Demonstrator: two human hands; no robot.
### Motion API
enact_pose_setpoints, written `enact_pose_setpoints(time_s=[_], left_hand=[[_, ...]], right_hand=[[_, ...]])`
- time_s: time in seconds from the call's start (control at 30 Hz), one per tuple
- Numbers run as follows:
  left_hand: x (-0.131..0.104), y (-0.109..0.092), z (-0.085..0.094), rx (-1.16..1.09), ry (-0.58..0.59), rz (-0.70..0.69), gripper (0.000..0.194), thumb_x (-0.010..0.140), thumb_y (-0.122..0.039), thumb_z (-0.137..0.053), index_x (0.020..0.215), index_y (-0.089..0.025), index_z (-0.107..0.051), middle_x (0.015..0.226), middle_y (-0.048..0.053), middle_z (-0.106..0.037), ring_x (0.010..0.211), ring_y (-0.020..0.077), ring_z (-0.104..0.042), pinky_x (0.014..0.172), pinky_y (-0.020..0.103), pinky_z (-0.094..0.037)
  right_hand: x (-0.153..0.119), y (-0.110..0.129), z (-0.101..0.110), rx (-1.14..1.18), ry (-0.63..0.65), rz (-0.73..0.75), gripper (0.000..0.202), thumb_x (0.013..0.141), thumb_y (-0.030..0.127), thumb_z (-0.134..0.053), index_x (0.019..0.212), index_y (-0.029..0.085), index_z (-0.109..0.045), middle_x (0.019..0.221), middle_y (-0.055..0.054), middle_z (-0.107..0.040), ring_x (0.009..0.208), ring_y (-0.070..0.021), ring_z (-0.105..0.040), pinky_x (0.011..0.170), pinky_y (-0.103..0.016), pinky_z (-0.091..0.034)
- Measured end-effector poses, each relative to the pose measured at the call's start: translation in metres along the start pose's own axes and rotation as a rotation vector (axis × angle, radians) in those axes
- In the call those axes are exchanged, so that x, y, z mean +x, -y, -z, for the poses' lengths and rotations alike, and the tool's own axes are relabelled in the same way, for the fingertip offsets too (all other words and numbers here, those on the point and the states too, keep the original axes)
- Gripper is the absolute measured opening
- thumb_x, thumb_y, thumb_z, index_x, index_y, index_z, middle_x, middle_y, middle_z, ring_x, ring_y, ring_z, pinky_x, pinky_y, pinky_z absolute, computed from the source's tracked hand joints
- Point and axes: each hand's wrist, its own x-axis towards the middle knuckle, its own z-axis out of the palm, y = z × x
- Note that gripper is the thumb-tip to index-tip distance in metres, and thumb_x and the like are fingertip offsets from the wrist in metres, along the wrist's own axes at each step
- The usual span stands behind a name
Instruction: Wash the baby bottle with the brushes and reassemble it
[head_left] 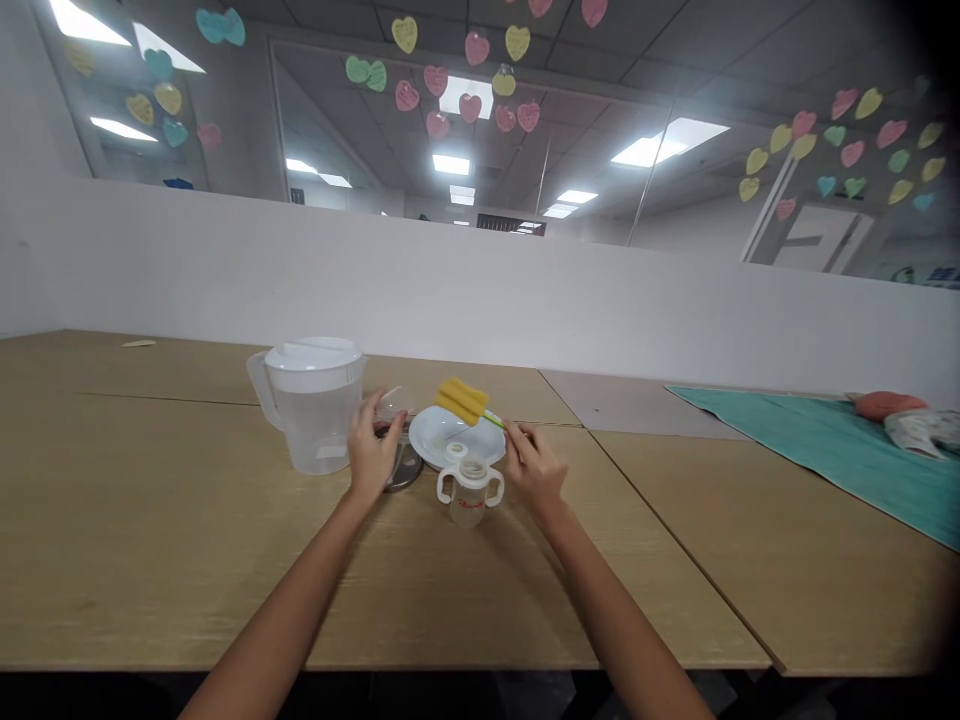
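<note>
My left hand [373,447] grips a clear, dome-like cap [394,402] between thumb and fingers, just right of the lidded plastic pitcher [319,410]. In my right hand [534,463] is the thin green handle of a brush with a yellow sponge head [462,400], held over a white bowl [427,436]. Nearer to me stands a small bottle [469,500] with two white handles, its top uncovered. A small white ring-shaped part [455,453] shows at the bowl's near edge. Partly behind my left hand is a dark round metal dish [405,470].
A wooden table [187,540] spans the view, with a white wall behind it. At the right lies a green cloth [847,450] with a reddish item [889,404] and a pale crumpled fabric [926,430] on it. A small flat piece [139,344] rests at the far left.
</note>
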Motion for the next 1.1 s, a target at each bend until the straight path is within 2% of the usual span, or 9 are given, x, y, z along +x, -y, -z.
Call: enact_pose_setpoints(time_s=[0.1,0.33,0.43,0.6,0.7,0.8,0.93,1.0,1.1], left_hand=[[0.003,0.015,0.003,0.207,0.042,-0.090,0.056,0.078,-0.030,-0.056,0.130,-0.018,-0.038,0.117,0.013,-0.048,0.104,0.0244,-0.051,0.082,0.037,-0.047],[-0.002,0.037,0.003,0.514,0.385,-0.231,0.058,0.072,-0.009,-0.045,0.129,-0.017,-0.038,0.105,0.012,-0.057,0.097,0.0271,-0.054,0.081,0.039,-0.047],[-0.002,0.044,0.002,0.531,0.427,-0.218,0.059,0.069,-0.003,-0.042,0.126,-0.017,-0.041,0.106,0.012,-0.059,0.102,0.0261,-0.053,0.084,0.039,-0.046],[-0.002,0.060,-0.001,0.466,0.474,-0.096,0.062,0.066,-0.002,-0.043,0.126,-0.016,-0.040,0.108,0.011,-0.060,0.101,0.0230,-0.056,0.085,0.037,-0.047],[-0.001,0.066,-0.003,0.426,0.469,-0.118,0.059,0.065,-0.003,-0.044,0.123,-0.015,-0.043,0.112,0.012,-0.057,0.102,0.0233,-0.056,0.087,0.037,-0.046],[0.000,0.062,-0.006,0.398,0.450,-0.171,0.054,0.066,-0.004,-0.042,0.118,-0.015,-0.049,0.115,0.012,-0.055,0.105,0.0242,-0.054,0.090,0.038,-0.044],[0.004,0.038,-0.014,0.289,0.450,-0.236,0.039,0.075,-0.009,-0.038,0.110,-0.016,-0.055,0.112,0.009,-0.058,0.105,0.0223,-0.052,0.092,0.038,-0.042],[0.007,0.025,-0.022,0.265,0.512,-0.255,0.033,0.079,-0.013,-0.038,0.104,-0.018,-0.059,0.107,0.007,-0.061,0.102,0.0207,-0.053,0.091,0.036,-0.041],[0.010,0.010,-0.037,0.432,0.643,-0.200,0.027,0.081,-0.021,-0.043,0.097,-0.020,-0.065,0.103,0.007,-0.064,0.100,0.0220,-0.054,0.090,0.035,-0.040]], right_hand=[[0.002,0.000,-0.001,0.014,-0.030,-0.097,0.023,0.085,0.020,-0.050,0.102,0.023,-0.066,0.083,-0.004,-0.063,0.069,-0.0088,-0.057,0.059,-0.019,-0.036],[-0.001,-0.002,-0.006,-0.017,0.044,-0.131,0.023,0.086,0.021,-0.049,0.103,0.024,-0.065,0.085,-0.004,-0.063,0.069,-0.0086,-0.056,0.055,-0.019,-0.033],[-0.002,-0.002,-0.007,-0.023,0.076,-0.151,0.023,0.086,0.022,-0.049,0.103,0.024,-0.065,0.085,-0.003,-0.063,0.068,-0.0085,-0.056,0.053,-0.019,-0.032],[-0.001,0.000,-0.007,-0.021,0.083,-0.173,0.022,0.087,0.023,-0.048,0.101,0.023,-0.066,0.084,-0.003,-0.063,0.065,-0.0085,-0.055,0.051,-0.020,-0.030],[-0.001,0.001,-0.008,-0.013,0.088,-0.164,0.022,0.087,0.023,-0.049,0.100,0.023,-0.066,0.083,-0.003,-0.064,0.064,-0.0078,-0.055,0.050,-0.020,-0.030],[-0.001,0.002,-0.008,-0.021,0.097,-0.165,0.022,0.087,0.023,-0.049,0.100,0.023,-0.066,0.083,-0.002,-0.064,0.062,-0.0076,-0.055,0.049,-0.021,-0.029],[-0.001,0.002,-0.008,-0.024,0.115,-0.182,0.021,0.087,0.023,-0.049,0.099,0.022,-0.067,0.083,-0.003,-0.064,0.063,-0.0086,-0.056,0.050,-0.021,-0.029],[-0.001,0.002,-0.008,-0.021,0.116,-0.179,0.021,0.087,0.022,-0.049,0.098,0.022,-0.067,0.082,-0.003,-0.064,0.064,-0.0087,-0.056,0.050,-0.021,-0.030],[-0.002,0.000,-0.008,-0.021,0.122,-0.179,0.021,0.087,0.023,-0.049,0.098,0.022,-0.067,0.083,-0.002,-0.064,0.064,-0.0084,-0.055,0.050,-0.020,-0.030]])
